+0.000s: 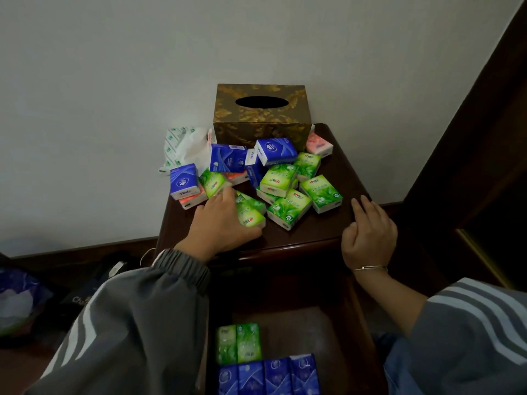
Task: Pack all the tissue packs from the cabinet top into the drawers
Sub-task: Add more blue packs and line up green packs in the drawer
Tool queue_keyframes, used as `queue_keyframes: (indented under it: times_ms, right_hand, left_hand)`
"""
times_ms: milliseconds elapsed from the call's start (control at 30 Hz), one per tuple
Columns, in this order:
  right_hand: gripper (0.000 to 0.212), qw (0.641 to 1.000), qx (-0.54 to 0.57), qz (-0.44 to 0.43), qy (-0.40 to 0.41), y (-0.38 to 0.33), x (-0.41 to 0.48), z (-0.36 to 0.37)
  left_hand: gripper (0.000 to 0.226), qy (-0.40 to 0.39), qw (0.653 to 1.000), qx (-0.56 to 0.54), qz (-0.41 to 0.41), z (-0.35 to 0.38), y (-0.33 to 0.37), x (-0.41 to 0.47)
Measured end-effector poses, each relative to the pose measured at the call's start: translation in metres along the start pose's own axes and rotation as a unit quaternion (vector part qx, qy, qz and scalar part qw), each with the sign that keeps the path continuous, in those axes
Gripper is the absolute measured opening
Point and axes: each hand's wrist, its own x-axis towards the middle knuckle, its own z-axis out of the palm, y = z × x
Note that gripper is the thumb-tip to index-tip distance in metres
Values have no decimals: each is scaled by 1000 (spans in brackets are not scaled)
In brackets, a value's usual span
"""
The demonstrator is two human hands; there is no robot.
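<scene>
Several tissue packs in green, blue and pink lie in a heap on the dark wooden cabinet top (336,178). My left hand (221,223) grips a green tissue pack (251,213) at the heap's near left side, thumb under its front edge. My right hand (368,232) hovers at the cabinet's front right corner with loosely curled fingers, holding nothing. Below, the open drawer (313,332) holds two green packs (239,342) and a row of blue packs (269,376).
A gold-patterned tissue box (261,118) stands at the back of the cabinet top against the wall. A crumpled white and green plastic bag (182,146) lies at the back left. Bags and clutter (22,303) sit on the floor at the left.
</scene>
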Motion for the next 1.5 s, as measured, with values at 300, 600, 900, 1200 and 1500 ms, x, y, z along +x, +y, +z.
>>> queue_keyframes:
  times_ms: [300,600,900,1200,1500]
  right_hand:
    - [58,1000,2,3,-1,0,-1,-1]
    - [59,1000,-1,3,-9,0,-1,-1]
    - [58,999,22,8,-35,0,-2,-6]
    - [43,974,199,-103,15,-84,50,-50]
    - [87,990,-49,-87,-103,-188,96,6]
  left_hand:
    - [99,1,985,-79,-151,11,28,6]
    - [100,18,985,-79,-150,22,23,9]
    - [82,52,981,-78,-167,2,-55,-38]
    - [81,76,983,-68,-151,11,-68,-37]
    - [82,110,980,-64,-151,18,-69,-38]
